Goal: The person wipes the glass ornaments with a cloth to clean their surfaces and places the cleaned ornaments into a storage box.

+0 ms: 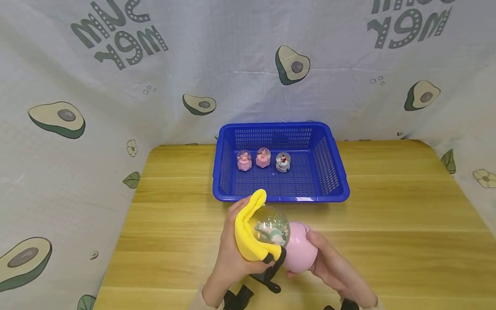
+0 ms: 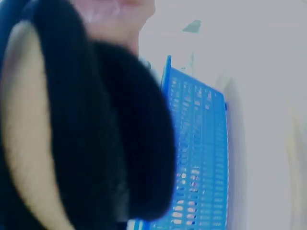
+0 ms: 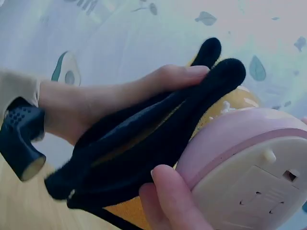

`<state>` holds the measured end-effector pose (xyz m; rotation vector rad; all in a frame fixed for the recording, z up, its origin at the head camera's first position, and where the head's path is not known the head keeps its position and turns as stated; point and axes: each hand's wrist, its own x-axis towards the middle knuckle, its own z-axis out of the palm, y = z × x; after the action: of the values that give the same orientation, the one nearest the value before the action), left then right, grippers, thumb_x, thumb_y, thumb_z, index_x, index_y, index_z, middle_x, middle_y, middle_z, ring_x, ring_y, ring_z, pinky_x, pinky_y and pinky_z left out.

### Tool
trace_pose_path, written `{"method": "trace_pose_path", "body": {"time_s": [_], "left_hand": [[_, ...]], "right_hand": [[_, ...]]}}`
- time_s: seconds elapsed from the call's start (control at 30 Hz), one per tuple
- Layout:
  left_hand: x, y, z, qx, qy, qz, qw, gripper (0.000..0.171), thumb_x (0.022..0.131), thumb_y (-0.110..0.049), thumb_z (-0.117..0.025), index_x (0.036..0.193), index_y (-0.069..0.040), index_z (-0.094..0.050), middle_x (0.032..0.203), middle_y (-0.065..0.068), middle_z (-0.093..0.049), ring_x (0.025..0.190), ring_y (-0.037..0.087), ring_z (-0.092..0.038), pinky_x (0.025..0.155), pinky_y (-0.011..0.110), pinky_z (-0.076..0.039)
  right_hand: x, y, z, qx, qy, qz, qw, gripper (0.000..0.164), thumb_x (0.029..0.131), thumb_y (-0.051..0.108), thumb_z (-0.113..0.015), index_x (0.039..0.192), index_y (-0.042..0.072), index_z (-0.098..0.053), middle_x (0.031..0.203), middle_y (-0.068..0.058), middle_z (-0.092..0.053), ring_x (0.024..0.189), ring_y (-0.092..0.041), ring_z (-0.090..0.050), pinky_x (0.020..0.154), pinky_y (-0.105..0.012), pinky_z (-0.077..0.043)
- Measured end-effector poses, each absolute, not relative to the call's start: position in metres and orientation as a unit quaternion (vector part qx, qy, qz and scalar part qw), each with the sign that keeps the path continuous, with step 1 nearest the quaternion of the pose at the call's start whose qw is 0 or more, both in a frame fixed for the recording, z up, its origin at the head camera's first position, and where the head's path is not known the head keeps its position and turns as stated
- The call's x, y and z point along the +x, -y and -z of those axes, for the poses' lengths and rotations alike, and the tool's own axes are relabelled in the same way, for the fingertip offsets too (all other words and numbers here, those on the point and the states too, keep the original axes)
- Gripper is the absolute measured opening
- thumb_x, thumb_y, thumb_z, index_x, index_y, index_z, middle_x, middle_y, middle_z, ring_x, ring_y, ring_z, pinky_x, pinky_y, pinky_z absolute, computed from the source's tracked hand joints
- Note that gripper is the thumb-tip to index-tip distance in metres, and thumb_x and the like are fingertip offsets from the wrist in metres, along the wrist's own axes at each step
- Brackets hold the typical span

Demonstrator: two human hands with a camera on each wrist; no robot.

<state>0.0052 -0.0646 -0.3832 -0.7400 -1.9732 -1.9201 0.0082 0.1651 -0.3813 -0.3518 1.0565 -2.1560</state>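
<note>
A large snow globe point(image 1: 273, 225) is tipped on its side above the table, its clear dome facing left. The right hand point(image 1: 333, 262) grips its round pink base point(image 1: 299, 249). Wrapped around the dome's left side is a folded yellow cloth point(image 1: 246, 235) with black edging, which the left hand point(image 1: 230, 253) holds against the glass. In the right wrist view, the base's white underside point(image 3: 259, 191) shows a small switch and a cover, with the right fingers point(image 3: 175, 199) at its edge. Black edging point(image 3: 144, 143) of the cloth lies between the left hand point(image 3: 124, 98) and the base.
Behind the hands, a blue plastic basket point(image 1: 282, 200) stands on the wooden table point(image 1: 397, 213). Inside it sit two small pink snow globes point(image 1: 244, 162) and a small white one point(image 1: 283, 163) in a row. A white curtain point(image 1: 236, 59) printed with avocados hangs behind.
</note>
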Motion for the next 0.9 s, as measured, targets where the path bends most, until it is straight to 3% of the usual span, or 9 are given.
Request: {"method": "trace_pose_path", "body": {"time_s": [0.1,0.2,0.3,0.43,0.53,0.6,0.73,0.83,0.9], "left_hand": [[0.007,0.065,0.384,-0.228,0.675,0.689,0.130,0.106,0.053,-0.001,-0.084,0.144,-0.005,-0.029,0.139,0.014,-0.039,0.120,0.029,-0.047,0.099,0.041,-0.043],[0.008,0.064,0.385,-0.210,0.662,0.709,0.121,0.106,0.057,0.000,-0.083,0.145,-0.007,-0.027,0.139,0.013,-0.040,0.120,0.030,-0.047,0.100,0.038,-0.042],[0.008,0.063,0.385,-0.194,0.653,0.722,0.122,0.100,0.066,-0.013,-0.084,0.147,-0.009,-0.025,0.142,0.012,-0.039,0.122,0.032,-0.045,0.102,0.037,-0.040],[0.010,0.059,0.385,-0.167,0.648,0.734,0.120,0.094,0.077,-0.034,-0.080,0.148,-0.013,-0.022,0.142,0.010,-0.039,0.123,0.032,-0.044,0.102,0.040,-0.039],[0.013,0.056,0.385,-0.145,0.635,0.751,0.111,0.090,0.079,-0.034,-0.078,0.146,-0.014,-0.022,0.139,0.012,-0.040,0.122,0.031,-0.044,0.100,0.041,-0.041],[0.014,0.054,0.385,-0.135,0.623,0.763,0.109,0.088,0.080,-0.031,-0.078,0.145,-0.013,-0.022,0.138,0.013,-0.039,0.121,0.031,-0.044,0.100,0.040,-0.041],[0.014,0.049,0.387,-0.127,0.602,0.779,0.120,0.086,0.081,-0.029,-0.077,0.145,-0.011,-0.022,0.136,0.016,-0.039,0.120,0.031,-0.045,0.099,0.035,-0.041],[0.015,0.047,0.388,-0.121,0.597,0.782,0.134,0.085,0.081,-0.030,-0.077,0.144,-0.010,-0.023,0.135,0.017,-0.040,0.119,0.031,-0.046,0.098,0.034,-0.043],[0.014,0.047,0.386,-0.118,0.602,0.777,0.141,0.086,0.081,-0.031,-0.077,0.145,-0.011,-0.023,0.136,0.016,-0.039,0.119,0.030,-0.045,0.098,0.034,-0.042]], "right_hand": [[0.010,-0.162,0.382,-0.139,-0.476,0.814,0.303,0.036,0.102,0.031,-0.032,0.130,0.013,-0.049,0.119,-0.010,-0.056,0.100,-0.024,-0.060,0.081,-0.046,-0.053],[0.013,-0.155,0.380,-0.130,-0.534,0.801,0.238,0.042,0.100,0.030,-0.041,0.130,0.001,-0.044,0.114,-0.010,-0.058,0.096,-0.023,-0.062,0.079,-0.042,-0.054],[0.016,-0.146,0.376,-0.107,-0.594,0.781,0.161,0.052,0.095,0.027,-0.053,0.129,-0.010,-0.040,0.111,-0.011,-0.057,0.094,-0.019,-0.061,0.076,-0.036,-0.055],[0.019,-0.135,0.369,-0.116,-0.670,0.731,0.058,0.055,0.084,0.010,-0.066,0.130,-0.008,-0.042,0.113,-0.011,-0.055,0.093,-0.017,-0.058,0.072,-0.032,-0.055],[0.019,-0.130,0.368,-0.164,-0.702,0.693,-0.012,0.069,0.074,-0.007,-0.072,0.135,-0.005,-0.040,0.120,-0.012,-0.052,0.095,-0.017,-0.058,0.070,-0.030,-0.055],[0.018,-0.127,0.369,-0.201,-0.711,0.671,-0.059,0.081,0.067,-0.011,-0.078,0.136,-0.006,-0.037,0.125,-0.014,-0.050,0.100,-0.017,-0.056,0.073,-0.027,-0.054],[0.013,-0.122,0.376,-0.264,-0.738,0.595,-0.176,0.085,0.071,0.021,-0.086,0.133,-0.012,-0.037,0.130,-0.023,-0.046,0.114,-0.017,-0.050,0.085,-0.020,-0.048],[0.009,-0.120,0.380,-0.293,-0.757,0.523,-0.261,0.086,0.077,0.046,-0.075,0.125,-0.017,-0.040,0.126,-0.031,-0.046,0.123,-0.019,-0.045,0.093,-0.019,-0.043],[0.007,-0.120,0.380,-0.305,-0.764,0.485,-0.297,0.084,0.079,0.050,-0.071,0.120,-0.017,-0.043,0.123,-0.032,-0.047,0.125,-0.020,-0.043,0.097,-0.020,-0.040]]}}
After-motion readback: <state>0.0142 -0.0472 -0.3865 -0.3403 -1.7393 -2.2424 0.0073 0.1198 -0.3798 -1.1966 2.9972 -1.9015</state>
